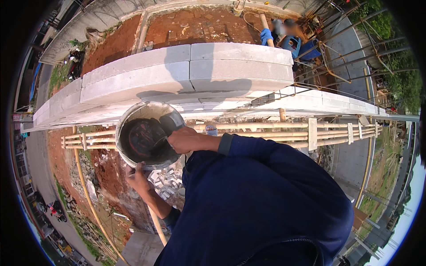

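A round bucket (122, 148) with a pale, mortar-smeared rim is tilted so that I look down into it. Dark grey wet mix (141, 137) lies inside. My left hand (138, 178) grips the bucket's rim at its near side, thumb up over the edge. Closed around a tool's handle, my right hand (183, 140) reaches over the bucket's right edge. The tool looks like a trowel, its grey blade (167, 124) inside the bucket, partly coated with mix. Just beyond stands a wall of pale lightweight blocks (137, 75), with my shadow across it.
Bamboo scaffold rails (266, 126) run below the wall, over lower ground with block rubble (167, 182). Thin steel bars (337, 73) stick out at the right. Another person (286, 30) works beyond the wall, near a blue drum (309, 49). A road (71, 213) lies far left.
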The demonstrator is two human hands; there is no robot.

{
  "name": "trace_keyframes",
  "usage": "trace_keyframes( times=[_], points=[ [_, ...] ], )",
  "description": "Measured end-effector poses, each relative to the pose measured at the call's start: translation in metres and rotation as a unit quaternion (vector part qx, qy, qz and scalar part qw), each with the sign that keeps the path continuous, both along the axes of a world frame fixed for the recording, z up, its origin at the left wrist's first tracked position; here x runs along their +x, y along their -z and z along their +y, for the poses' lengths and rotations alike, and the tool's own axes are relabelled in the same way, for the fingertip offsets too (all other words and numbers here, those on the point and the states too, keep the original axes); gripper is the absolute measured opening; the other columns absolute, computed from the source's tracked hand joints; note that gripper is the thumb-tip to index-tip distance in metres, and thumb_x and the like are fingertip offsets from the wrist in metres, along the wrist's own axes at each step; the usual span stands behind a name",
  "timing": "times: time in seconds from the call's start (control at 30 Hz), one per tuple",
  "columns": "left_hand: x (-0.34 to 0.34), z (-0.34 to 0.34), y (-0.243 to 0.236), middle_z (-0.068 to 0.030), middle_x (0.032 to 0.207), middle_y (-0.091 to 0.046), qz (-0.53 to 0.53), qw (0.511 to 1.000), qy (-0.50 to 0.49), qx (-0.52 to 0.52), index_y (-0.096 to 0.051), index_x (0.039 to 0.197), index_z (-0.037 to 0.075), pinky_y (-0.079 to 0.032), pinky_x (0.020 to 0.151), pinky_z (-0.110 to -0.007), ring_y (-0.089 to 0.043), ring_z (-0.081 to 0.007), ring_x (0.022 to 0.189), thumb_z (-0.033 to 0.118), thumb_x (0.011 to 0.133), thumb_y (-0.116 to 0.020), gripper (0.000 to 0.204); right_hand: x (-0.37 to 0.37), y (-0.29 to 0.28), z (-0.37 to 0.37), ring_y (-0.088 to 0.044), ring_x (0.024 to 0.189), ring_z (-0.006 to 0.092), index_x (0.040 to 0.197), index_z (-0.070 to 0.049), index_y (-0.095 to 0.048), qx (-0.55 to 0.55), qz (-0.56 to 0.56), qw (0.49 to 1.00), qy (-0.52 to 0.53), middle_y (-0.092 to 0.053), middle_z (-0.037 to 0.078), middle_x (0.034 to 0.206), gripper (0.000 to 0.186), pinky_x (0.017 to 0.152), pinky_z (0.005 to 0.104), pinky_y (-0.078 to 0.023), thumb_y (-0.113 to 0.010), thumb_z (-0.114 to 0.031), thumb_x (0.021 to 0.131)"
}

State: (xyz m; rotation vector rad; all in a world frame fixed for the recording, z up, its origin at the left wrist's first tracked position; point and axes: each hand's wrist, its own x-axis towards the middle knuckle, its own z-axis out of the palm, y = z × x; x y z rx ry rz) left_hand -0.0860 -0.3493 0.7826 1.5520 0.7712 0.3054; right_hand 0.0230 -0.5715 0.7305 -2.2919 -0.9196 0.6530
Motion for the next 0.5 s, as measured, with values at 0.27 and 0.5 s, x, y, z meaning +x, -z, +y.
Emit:
trace_keyframes(
  times=[0.27,0.5],
  points=[
    [0.009,-0.016,-0.015,-0.0059,0.090,-0.070,-0.002,1.000,0.018,0.015,-0.070,0.105,-0.003,-0.059,0.058,-0.028,-0.064,-0.0123,0.070,-0.005,0.082,-0.066,0.024,0.004,0.013,0.009,-0.073,0.073,0.0406,0.076,0.001,-0.073,0.010,-0.011,1.000,-0.025,-0.073,0.022,0.080,0.017,0.063,0.0467,-0.058,-0.063,-0.012,0.080],
    [0.010,-0.020,-0.017,-0.0069,0.090,-0.071,-0.002,1.000,0.013,-0.007,-0.070,0.108,-0.003,-0.058,0.057,-0.028,-0.064,-0.0127,0.070,-0.001,0.081,-0.067,0.027,0.024,0.024,-0.002,-0.061,0.053,0.0123,0.102,-0.001,-0.076,0.085,0.558,0.823,0.062,-0.067,0.005,0.075,0.030,0.041,0.0315,-0.045,-0.066,-0.030,0.099]
  ],
)
